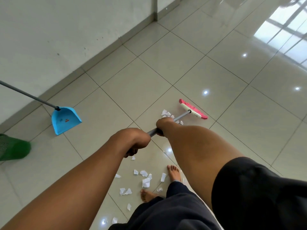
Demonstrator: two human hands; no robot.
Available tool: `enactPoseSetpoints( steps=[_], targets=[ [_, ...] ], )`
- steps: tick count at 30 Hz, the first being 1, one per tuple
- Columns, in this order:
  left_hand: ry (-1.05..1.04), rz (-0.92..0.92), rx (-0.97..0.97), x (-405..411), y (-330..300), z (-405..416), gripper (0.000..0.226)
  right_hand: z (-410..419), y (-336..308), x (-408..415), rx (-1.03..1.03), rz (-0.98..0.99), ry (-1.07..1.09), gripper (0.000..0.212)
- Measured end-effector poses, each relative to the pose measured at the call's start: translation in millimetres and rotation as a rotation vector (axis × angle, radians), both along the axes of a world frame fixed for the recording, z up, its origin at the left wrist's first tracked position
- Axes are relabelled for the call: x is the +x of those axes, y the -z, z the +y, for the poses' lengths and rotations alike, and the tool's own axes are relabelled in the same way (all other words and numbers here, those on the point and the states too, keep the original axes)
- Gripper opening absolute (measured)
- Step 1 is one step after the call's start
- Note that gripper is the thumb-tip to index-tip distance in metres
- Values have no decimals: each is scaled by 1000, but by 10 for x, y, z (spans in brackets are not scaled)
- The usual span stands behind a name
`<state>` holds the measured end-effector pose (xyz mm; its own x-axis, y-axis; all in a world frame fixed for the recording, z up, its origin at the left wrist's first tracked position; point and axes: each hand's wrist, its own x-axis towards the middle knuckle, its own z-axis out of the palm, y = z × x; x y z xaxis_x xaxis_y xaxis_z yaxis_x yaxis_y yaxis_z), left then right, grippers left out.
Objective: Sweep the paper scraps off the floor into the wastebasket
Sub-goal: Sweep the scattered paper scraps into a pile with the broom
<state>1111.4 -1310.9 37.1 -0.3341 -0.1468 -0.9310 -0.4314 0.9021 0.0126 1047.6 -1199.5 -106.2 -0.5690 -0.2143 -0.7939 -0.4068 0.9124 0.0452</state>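
- On the floor [216, 72], scraps [146, 182] lie by our feet; more beside the broom [193, 109].
- Both hands, left [132, 141] and right [163, 126], grip its handle.
- We advise short strokes toward the dustpan [65, 120] and wastebasket [13, 147].

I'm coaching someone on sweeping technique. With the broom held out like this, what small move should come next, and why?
Probably draw the broom head back toward the feet. Both the left hand and right hand grip the handle, and the head sits just beyond a few paper scraps. Pulling in would gather them with the larger scatter, before pushing toward the blue dustpan.
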Motion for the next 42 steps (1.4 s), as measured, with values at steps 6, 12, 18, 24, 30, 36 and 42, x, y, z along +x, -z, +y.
enactPoseSetpoints(
  steps=[6,12,18,24,30,36,42],
  targets=[
    [7,-18,-5,-129,81,640,50,564,278,-88,2,-53,37,13],
    [5,-20,-78,-78,64,605,30,474,279,-24,-44,-14,-65,22],
    [-15,-50,-122,184,-12,201,26,19,217,225,-88,-30,-101,22],
    [-14,-63,-118,851,-42,-476,30,-669,159,899,-112,-50,-105,13],
    [-7,-103,-115,1698,-188,-1311,54,-1529,47,1847,-137,-86,-39,13],
    [82,-68,-126,2063,-567,-1646,46,-1902,-96,2293,-199,-33,103,22],
    [238,-7,-122,2034,-707,-1306,48,-1470,-329,2314,-264,25,435,24]
  ],
)
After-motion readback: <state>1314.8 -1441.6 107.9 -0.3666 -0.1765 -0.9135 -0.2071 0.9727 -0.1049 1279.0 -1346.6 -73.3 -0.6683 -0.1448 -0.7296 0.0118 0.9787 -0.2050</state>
